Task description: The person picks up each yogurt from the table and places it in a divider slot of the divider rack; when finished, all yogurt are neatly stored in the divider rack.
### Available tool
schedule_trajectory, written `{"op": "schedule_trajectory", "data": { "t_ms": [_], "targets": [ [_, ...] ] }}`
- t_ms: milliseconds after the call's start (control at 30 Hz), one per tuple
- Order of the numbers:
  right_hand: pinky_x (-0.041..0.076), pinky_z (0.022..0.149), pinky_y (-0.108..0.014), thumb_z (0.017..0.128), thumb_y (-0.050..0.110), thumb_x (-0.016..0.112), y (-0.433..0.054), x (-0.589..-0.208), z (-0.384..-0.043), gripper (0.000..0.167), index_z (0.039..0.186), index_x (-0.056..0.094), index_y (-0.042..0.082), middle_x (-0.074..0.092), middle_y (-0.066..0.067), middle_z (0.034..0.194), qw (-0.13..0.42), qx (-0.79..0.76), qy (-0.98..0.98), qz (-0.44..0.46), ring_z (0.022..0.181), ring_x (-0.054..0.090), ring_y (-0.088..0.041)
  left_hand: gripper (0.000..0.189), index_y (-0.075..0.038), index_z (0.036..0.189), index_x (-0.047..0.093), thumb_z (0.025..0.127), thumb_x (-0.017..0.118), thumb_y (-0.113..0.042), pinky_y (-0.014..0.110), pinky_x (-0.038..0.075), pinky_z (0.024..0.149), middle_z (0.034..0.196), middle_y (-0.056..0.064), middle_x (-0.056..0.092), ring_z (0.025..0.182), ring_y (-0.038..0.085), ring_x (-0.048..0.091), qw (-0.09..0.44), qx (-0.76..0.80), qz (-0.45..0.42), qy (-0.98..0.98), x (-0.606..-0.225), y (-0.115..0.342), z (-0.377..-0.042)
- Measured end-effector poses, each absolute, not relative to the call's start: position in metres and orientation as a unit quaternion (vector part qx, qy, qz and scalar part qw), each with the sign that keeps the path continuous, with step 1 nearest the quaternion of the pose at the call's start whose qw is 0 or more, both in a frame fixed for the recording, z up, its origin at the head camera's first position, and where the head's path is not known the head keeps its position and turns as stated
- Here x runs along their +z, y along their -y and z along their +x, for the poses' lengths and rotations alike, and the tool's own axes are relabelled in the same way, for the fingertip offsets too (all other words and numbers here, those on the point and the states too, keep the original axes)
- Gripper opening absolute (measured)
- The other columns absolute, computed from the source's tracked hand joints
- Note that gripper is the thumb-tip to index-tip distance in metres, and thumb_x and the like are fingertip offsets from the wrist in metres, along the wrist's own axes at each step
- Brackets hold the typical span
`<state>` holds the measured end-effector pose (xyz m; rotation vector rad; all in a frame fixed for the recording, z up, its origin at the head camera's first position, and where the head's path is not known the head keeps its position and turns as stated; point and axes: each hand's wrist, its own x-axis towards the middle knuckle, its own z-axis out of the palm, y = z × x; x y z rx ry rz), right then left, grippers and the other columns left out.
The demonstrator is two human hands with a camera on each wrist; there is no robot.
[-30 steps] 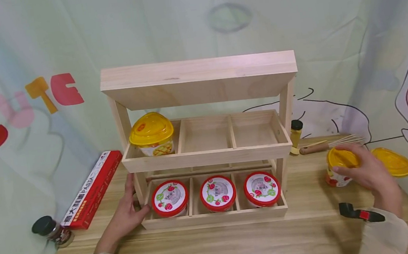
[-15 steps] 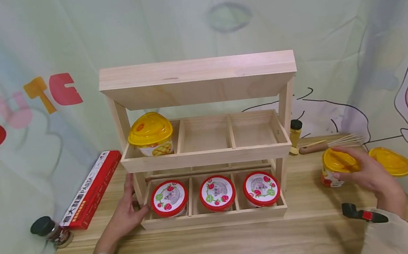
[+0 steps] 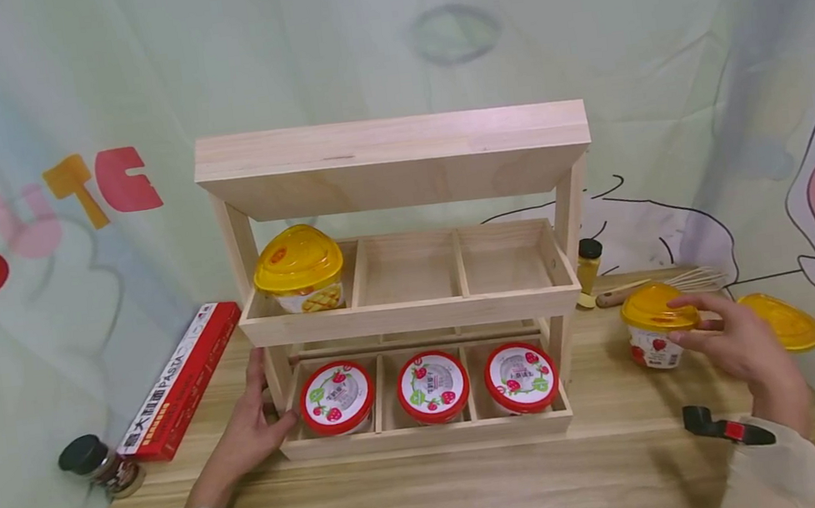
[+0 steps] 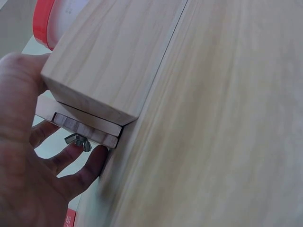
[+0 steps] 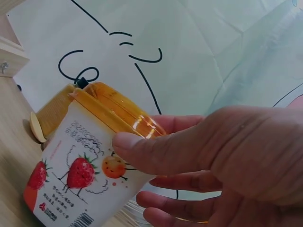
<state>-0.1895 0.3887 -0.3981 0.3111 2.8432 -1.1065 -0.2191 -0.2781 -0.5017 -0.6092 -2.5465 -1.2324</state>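
Observation:
A two-tier wooden rack stands mid-table. My left hand grips its lower left side; in the left wrist view the fingers curl behind the frame beside a wing nut, thumb at the tray corner. Off to the right, my right hand pinches a strawberry-printed cup near its yellow domed lid, thumb on the near side in the right wrist view. A cup with a yellow lid fills the upper left compartment. Below, three red-lidded tubs sit one per compartment.
Another yellow lid shows behind my right hand. A whisk and a black-capped bottle lie toward the back right. On the left are a red pasta box and a dark-capped jar. Curtains hang behind.
My right hand has brought the strawberry cup leftward and turned it, so more of its printed side faces me. The left hand keeps its grip on the rack.

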Motion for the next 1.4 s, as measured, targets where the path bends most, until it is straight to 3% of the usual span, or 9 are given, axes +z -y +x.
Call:
{"op": "schedule_trajectory", "data": {
  "t_ms": [467,700,1000,1033,1133,1233,1333,1400],
  "targets": [
    [0.053,0.104,-0.069,0.098,0.019,0.079,-0.382,-0.411,-0.199,0.064,0.15,0.045,0.004,0.031,-0.041,0.164,-0.006,-0.376,-0.922,0.091,0.134,0.047,-0.063,0.13,-0.021,0.171,-0.013,0.084,0.079,0.007,0.078,0.052,0.091,0.156,0.034,0.047,0.135,0.061,0.052,0.127,-0.427,-0.22,0.868,-0.503,0.279,-0.219],
    [0.055,0.102,-0.066,0.1,0.019,0.076,-0.381,-0.411,-0.198,0.062,0.152,0.046,0.006,0.035,-0.04,0.162,-0.027,-0.378,-0.921,0.088,0.132,0.05,-0.062,0.13,-0.02,0.172,-0.013,0.083,0.079,0.007,0.079,0.051,0.093,0.156,0.033,0.047,0.135,0.059,0.051,0.13,-0.426,-0.22,0.868,-0.503,0.279,-0.219],
    [0.046,0.105,-0.074,0.105,0.032,0.07,-0.375,-0.391,-0.188,0.063,0.156,0.044,0.008,0.036,-0.037,0.165,-0.072,-0.387,-0.915,0.088,0.136,0.045,-0.062,0.131,-0.021,0.172,-0.013,0.083,0.079,0.006,0.077,0.054,0.091,0.156,0.033,0.047,0.134,0.059,0.052,0.129,-0.425,-0.217,0.869,-0.503,0.279,-0.219],
    [0.05,0.103,-0.069,0.105,0.031,0.07,-0.374,-0.389,-0.186,0.062,0.156,0.044,0.008,0.037,-0.037,0.165,-0.082,-0.385,-0.915,0.085,0.135,0.046,-0.062,0.131,-0.021,0.171,-0.013,0.083,0.079,0.007,0.077,0.054,0.09,0.156,0.034,0.047,0.133,0.059,0.052,0.13,-0.424,-0.217,0.87,-0.503,0.279,-0.218],
    [0.056,0.096,-0.034,0.105,0.029,0.07,-0.37,-0.382,-0.182,0.059,0.155,0.046,0.008,0.044,-0.033,0.16,-0.121,-0.377,-0.916,0.068,0.13,0.051,-0.056,0.131,-0.021,0.171,-0.013,0.083,0.079,0.007,0.076,0.055,0.089,0.155,0.034,0.047,0.133,0.06,0.053,0.131,-0.423,-0.218,0.87,-0.503,0.278,-0.218],
    [0.043,0.079,-0.007,0.104,0.03,0.071,-0.366,-0.375,-0.175,0.057,0.153,0.049,0.011,0.051,-0.025,0.153,-0.164,-0.369,-0.913,0.054,0.12,0.057,-0.031,0.131,-0.021,0.171,-0.013,0.082,0.078,0.007,0.075,0.055,0.089,0.155,0.034,0.047,0.133,0.06,0.053,0.135,-0.419,-0.22,0.871,-0.503,0.278,-0.218],
    [0.041,0.078,0.001,0.103,0.031,0.073,-0.364,-0.368,-0.168,0.058,0.153,0.05,0.012,0.053,-0.022,0.148,-0.197,-0.366,-0.908,0.045,0.11,0.052,-0.003,0.131,-0.021,0.171,-0.013,0.082,0.078,0.008,0.077,0.054,0.09,0.155,0.035,0.047,0.133,0.061,0.053,0.136,-0.418,-0.22,0.871,-0.504,0.278,-0.219],
    [0.04,0.079,0.002,0.103,0.034,0.073,-0.362,-0.364,-0.165,0.06,0.155,0.05,0.013,0.054,-0.021,0.148,-0.21,-0.355,-0.91,0.049,0.105,0.046,0.007,0.13,-0.021,0.171,-0.013,0.082,0.078,0.008,0.079,0.053,0.09,0.155,0.035,0.047,0.133,0.062,0.053,0.136,-0.418,-0.22,0.871,-0.504,0.279,-0.218]
  ]
}}
